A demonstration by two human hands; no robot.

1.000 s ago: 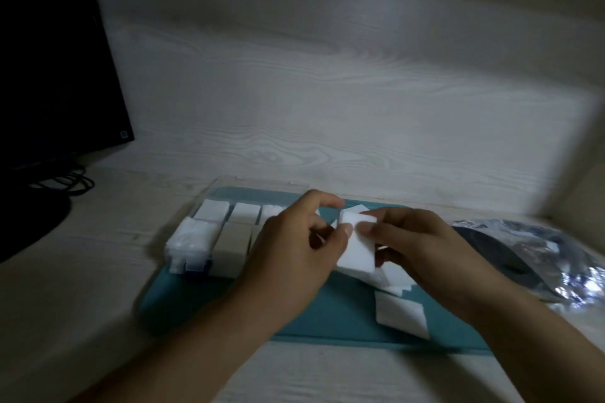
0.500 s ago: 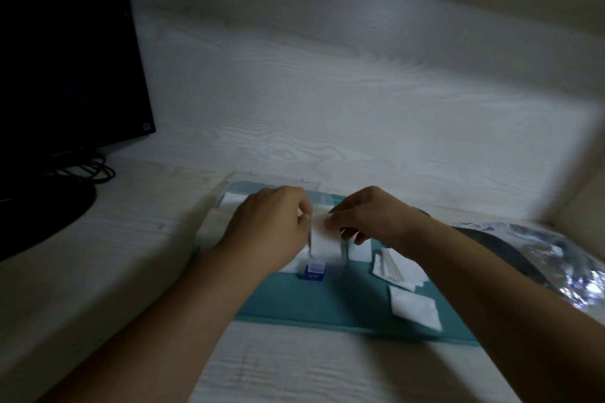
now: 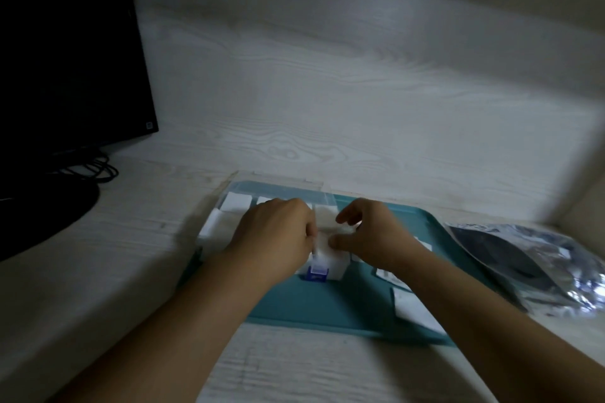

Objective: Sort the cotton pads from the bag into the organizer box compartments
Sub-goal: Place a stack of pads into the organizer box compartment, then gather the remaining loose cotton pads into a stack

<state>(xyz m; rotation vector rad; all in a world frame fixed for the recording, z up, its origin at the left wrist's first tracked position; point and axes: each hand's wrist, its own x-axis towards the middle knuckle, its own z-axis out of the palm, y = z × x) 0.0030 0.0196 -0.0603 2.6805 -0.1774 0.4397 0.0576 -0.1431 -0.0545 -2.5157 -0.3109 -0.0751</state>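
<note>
Setting: pale wood-grain table [image 3: 327, 366], teal mat [image 3: 343, 307].
Organizer box [image 3: 229, 206]: on mat, compartments holding white pads.
Hands: left hand [image 3: 275, 232] and right hand [image 3: 370, 235] together pinch a cotton pad [image 3: 325, 239] over its right end.
Bag [image 3: 523, 258]: right, apart.
Risk: pad may crumple or straddle a divider if pushed unevenly.

Both hands meet over the organizer box [image 3: 226, 219] on the teal mat [image 3: 343, 304]. The left hand [image 3: 275, 235] and right hand [image 3: 370, 235] hold a cotton pad [image 3: 324, 232] between fingertips above its right-end compartment. Loose pads [image 3: 415, 307] lie right of the box; the bag [image 3: 530, 258] farther right.
</note>
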